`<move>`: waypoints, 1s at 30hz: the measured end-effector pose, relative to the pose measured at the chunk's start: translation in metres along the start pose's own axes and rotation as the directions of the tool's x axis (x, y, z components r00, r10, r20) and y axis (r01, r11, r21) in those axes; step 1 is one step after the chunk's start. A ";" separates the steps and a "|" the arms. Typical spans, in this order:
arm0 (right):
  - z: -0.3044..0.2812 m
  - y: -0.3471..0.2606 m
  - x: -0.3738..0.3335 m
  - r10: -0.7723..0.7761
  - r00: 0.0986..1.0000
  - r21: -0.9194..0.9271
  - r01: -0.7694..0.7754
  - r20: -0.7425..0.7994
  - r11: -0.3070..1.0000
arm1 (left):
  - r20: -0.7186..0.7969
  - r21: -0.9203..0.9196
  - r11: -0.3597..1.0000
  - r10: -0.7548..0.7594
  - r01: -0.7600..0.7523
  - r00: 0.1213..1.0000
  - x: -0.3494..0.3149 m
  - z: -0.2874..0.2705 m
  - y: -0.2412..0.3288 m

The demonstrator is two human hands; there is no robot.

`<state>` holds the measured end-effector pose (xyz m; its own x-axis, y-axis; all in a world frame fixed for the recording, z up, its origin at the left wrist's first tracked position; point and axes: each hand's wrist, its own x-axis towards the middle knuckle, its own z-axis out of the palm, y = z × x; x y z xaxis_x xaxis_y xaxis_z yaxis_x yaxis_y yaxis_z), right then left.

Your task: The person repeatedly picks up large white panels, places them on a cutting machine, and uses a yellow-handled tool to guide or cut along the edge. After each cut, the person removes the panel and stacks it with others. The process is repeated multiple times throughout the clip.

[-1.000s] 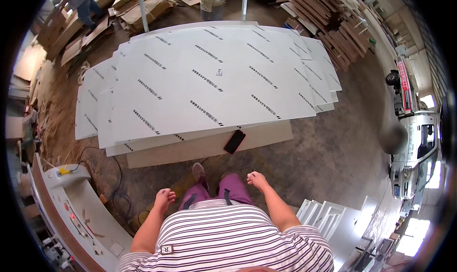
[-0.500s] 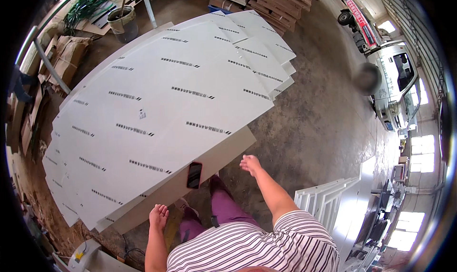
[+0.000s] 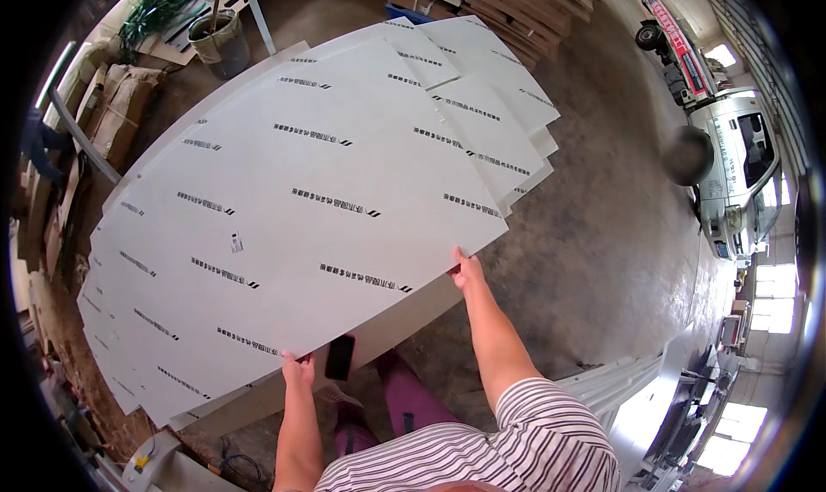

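White sheet (image 3: 344,165), top of the stack (image 3: 492,60), and you've got its near edge gripped: left hand (image 3: 298,370) beside the phone (image 3: 340,357), right hand (image 3: 466,270) farther along! Grasp looks made; the sheet lies over the stack, not yet off it.

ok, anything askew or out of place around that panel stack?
Two things: the white panels lie staggered, edges out of line; and a dark phone lies on the pale board beside the left hand, where it could get knocked.

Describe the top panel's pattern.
The top panel shows repeated dark print on white, best in the head view.
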<state>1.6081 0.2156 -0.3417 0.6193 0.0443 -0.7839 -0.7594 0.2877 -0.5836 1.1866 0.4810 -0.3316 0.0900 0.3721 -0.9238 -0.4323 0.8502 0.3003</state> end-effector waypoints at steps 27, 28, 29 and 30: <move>-0.074 -0.014 -0.038 -0.362 0.925 -0.953 0.207 0.117 0.222 | -0.217 0.404 0.915 0.108 -0.011 0.970 -0.025 -0.162 0.081; -0.074 -0.018 -0.057 -0.360 0.924 -0.957 0.212 0.129 0.199 | -0.183 0.418 0.907 0.137 -0.049 0.973 -0.009 -0.193 0.086; -0.074 -0.022 -0.077 -0.367 0.921 -0.960 0.213 0.134 0.184 | -0.138 0.439 0.894 0.164 -0.088 0.977 0.001 -0.208 0.091; -0.079 -0.022 -0.094 -0.380 0.914 -0.963 0.216 0.141 0.163 | -0.240 0.458 0.888 0.169 -0.042 0.956 -0.008 -0.203 0.098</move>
<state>1.5511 0.1299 -0.2717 0.8827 0.0661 -0.4652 -0.1821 -0.8645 -0.4685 0.9609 0.4859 -0.3434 -0.2020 0.4101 -0.8894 0.0229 0.9098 0.4143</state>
